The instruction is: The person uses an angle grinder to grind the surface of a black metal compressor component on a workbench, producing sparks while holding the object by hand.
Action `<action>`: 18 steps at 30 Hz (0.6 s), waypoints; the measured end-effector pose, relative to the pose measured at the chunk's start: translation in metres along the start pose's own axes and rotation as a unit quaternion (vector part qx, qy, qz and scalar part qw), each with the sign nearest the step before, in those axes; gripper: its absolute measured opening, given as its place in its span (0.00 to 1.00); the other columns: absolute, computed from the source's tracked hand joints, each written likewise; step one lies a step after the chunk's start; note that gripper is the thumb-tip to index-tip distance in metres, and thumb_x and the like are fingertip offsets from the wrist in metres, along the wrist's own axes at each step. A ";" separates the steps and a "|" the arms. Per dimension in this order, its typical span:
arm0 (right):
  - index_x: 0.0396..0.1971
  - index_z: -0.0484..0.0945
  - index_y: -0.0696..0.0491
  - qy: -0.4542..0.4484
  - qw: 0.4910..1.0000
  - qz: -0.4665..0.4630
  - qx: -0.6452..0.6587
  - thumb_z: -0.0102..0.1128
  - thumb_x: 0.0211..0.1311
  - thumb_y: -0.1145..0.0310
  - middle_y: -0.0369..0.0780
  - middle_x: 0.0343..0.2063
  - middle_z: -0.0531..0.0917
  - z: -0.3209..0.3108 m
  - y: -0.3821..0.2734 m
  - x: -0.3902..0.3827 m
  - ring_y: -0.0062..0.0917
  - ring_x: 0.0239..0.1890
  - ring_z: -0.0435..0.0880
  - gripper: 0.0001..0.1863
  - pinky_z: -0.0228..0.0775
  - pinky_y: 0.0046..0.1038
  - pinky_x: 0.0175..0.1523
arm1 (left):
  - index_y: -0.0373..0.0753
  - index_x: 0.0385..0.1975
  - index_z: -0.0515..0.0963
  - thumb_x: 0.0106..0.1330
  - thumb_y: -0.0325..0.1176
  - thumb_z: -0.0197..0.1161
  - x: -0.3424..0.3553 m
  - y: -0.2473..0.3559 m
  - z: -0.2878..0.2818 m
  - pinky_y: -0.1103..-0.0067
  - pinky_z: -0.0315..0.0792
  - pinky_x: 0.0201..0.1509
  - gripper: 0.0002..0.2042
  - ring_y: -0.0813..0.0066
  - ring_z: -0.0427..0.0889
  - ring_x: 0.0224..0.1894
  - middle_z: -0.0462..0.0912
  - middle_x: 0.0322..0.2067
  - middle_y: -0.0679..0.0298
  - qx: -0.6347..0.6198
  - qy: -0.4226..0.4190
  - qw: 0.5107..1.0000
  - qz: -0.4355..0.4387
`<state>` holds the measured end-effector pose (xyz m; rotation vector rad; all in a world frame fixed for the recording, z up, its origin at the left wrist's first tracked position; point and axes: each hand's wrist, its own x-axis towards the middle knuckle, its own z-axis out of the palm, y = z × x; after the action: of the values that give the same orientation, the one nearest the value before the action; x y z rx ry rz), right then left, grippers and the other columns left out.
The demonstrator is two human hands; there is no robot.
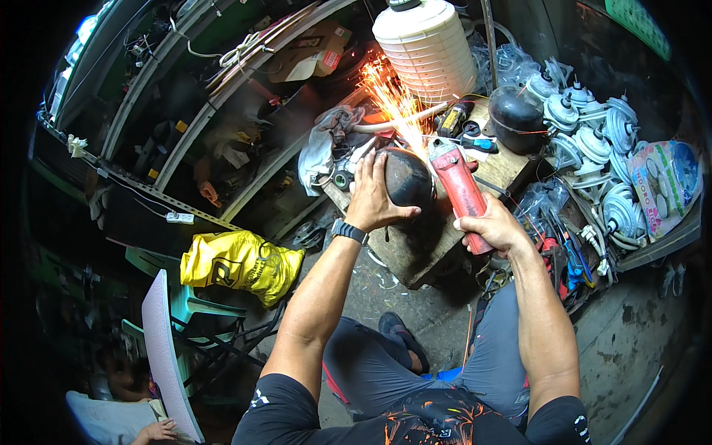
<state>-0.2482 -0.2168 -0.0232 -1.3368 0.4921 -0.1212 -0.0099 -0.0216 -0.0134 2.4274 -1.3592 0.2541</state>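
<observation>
My left hand (373, 194) presses flat on a black rounded metal shell (409, 178) that sits on a small wooden bench (415, 248). A red angle grinder (458, 187) is gripped by its body in my right hand (492, 226), with its disc against the top right of the shell. Orange sparks (393, 96) spray up and away to the far left. A dark watch sits on my left wrist.
A white ribbed drum (426, 46) stands behind the bench. A second black shell (517, 115) and several grey motor parts (593, 144) lie at the right. A yellow bag (241, 263) lies at the left. Metal racks (185, 96) line the back. Another person's hand (157, 430) shows at bottom left.
</observation>
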 end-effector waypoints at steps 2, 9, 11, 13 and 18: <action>0.53 0.73 0.58 -0.003 1.000 -0.003 0.000 0.78 0.55 0.73 0.40 0.35 0.84 0.000 -0.001 0.001 0.23 0.26 0.85 0.28 0.82 0.29 0.32 | 0.36 0.79 0.56 0.32 0.67 0.88 0.000 -0.001 0.001 0.42 0.59 0.79 0.73 0.33 0.52 0.81 0.53 0.80 0.39 -0.001 0.002 1.000 0.003; 0.53 0.74 0.58 0.003 1.000 -0.024 -0.005 0.77 0.56 0.74 0.39 0.35 0.84 0.007 0.000 0.020 0.22 0.25 0.85 0.27 0.82 0.29 0.31 | 0.35 0.79 0.57 0.31 0.68 0.88 0.000 0.000 0.001 0.42 0.60 0.78 0.73 0.32 0.54 0.80 0.54 0.79 0.38 -0.008 0.010 1.000 0.012; 0.53 0.74 0.57 -0.009 1.000 -0.024 0.007 0.77 0.56 0.74 0.39 0.34 0.83 0.008 -0.002 0.023 0.22 0.25 0.85 0.26 0.82 0.29 0.30 | 0.35 0.79 0.57 0.31 0.68 0.88 0.001 0.001 0.001 0.42 0.60 0.78 0.73 0.32 0.54 0.80 0.54 0.79 0.38 -0.008 0.003 1.000 0.010; 0.54 0.74 0.57 -0.023 0.999 -0.027 0.009 0.76 0.57 0.74 0.38 0.34 0.83 0.009 -0.003 0.026 0.22 0.24 0.85 0.26 0.82 0.29 0.28 | 0.34 0.79 0.55 0.32 0.68 0.88 0.000 -0.001 0.002 0.42 0.59 0.78 0.74 0.31 0.53 0.80 0.52 0.79 0.38 -0.006 0.003 1.000 0.019; 0.53 0.76 0.56 -0.004 1.000 -0.025 0.016 0.76 0.56 0.75 0.38 0.33 0.83 0.014 -0.002 0.028 0.22 0.23 0.84 0.25 0.82 0.28 0.28 | 0.37 0.81 0.52 0.31 0.70 0.87 0.002 -0.012 0.000 0.41 0.57 0.80 0.76 0.29 0.51 0.80 0.50 0.80 0.37 0.004 -0.033 0.998 0.048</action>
<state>-0.2175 -0.2149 -0.0269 -1.3183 0.4483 -0.1647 0.0010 -0.0174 -0.0151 2.3996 -1.5079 0.2037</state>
